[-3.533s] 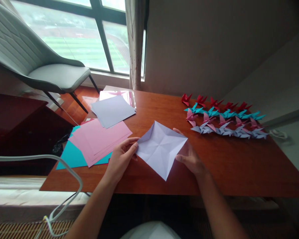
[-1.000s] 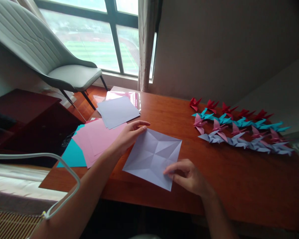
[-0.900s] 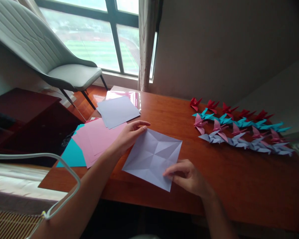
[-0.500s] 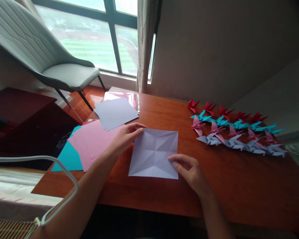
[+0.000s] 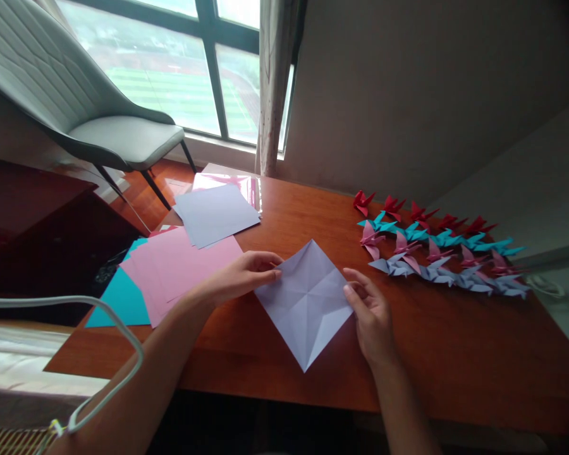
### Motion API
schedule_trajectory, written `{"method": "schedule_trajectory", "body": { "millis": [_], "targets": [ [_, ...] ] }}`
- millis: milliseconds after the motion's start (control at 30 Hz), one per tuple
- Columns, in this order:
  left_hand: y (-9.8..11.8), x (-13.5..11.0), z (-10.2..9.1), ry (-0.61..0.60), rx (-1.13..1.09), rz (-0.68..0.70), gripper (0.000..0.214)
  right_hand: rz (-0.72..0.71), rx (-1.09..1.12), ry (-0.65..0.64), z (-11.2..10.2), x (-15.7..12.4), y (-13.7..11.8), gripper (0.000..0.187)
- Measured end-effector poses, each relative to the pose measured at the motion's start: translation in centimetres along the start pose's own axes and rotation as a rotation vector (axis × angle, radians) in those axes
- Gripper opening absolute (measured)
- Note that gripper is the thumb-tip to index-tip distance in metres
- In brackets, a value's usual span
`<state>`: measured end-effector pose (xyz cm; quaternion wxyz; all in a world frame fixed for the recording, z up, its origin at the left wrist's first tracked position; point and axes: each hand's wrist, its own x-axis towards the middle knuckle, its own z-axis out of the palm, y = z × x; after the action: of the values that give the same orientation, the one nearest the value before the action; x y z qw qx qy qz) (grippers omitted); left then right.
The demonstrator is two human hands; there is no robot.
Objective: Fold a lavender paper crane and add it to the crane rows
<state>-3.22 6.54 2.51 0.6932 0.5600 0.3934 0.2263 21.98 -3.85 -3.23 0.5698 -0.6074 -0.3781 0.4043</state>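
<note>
A square sheet of pale lavender origami paper (image 5: 308, 309) is turned like a diamond, one corner toward me, with creases crossing at its middle. My left hand (image 5: 241, 276) pinches its upper left edge between thumb and fingers. At the right corner, my right hand (image 5: 370, 313) holds the sheet, thumb on top and fingers behind. The sheet looks slightly raised at the sides; whether it touches the table cannot be made out.
Pink sheets (image 5: 171, 262), turquoise sheets (image 5: 123, 300) and lavender sheets (image 5: 218, 215) lie on the table (image 5: 275, 366) at left. Rows of folded cranes in red (image 5: 422, 215), turquoise (image 5: 446, 238), pink (image 5: 370, 239) and lavender (image 5: 439, 270) stand at right. A white cable (image 5: 109, 309) loops at lower left.
The lavender sheet has turned about an eighth of a turn, from square-on to diamond. My left hand has moved down along its edge, and my right hand has shifted to the right corner.
</note>
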Motion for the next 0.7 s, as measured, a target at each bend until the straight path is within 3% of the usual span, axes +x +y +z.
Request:
{"method": "schedule_trajectory", "body": {
  "millis": [133, 400, 700],
  "targets": [
    [0.1, 0.0, 0.5, 0.045, -0.015, -0.011, 0.028, 0.004, -0.099, -0.080, 0.5, -0.5, -0.8, 0.035],
    [-0.6, 0.3, 0.7, 0.078, -0.163, -0.055, 0.041, 0.008, -0.120, -0.117, 0.5, -0.6, -0.9, 0.035],
    [-1.0, 0.6, 0.4, 0.097, -0.120, -0.030, 0.041, -0.007, -0.117, -0.069, 0.4, -0.4, -0.4, 0.034]
  ]
}}
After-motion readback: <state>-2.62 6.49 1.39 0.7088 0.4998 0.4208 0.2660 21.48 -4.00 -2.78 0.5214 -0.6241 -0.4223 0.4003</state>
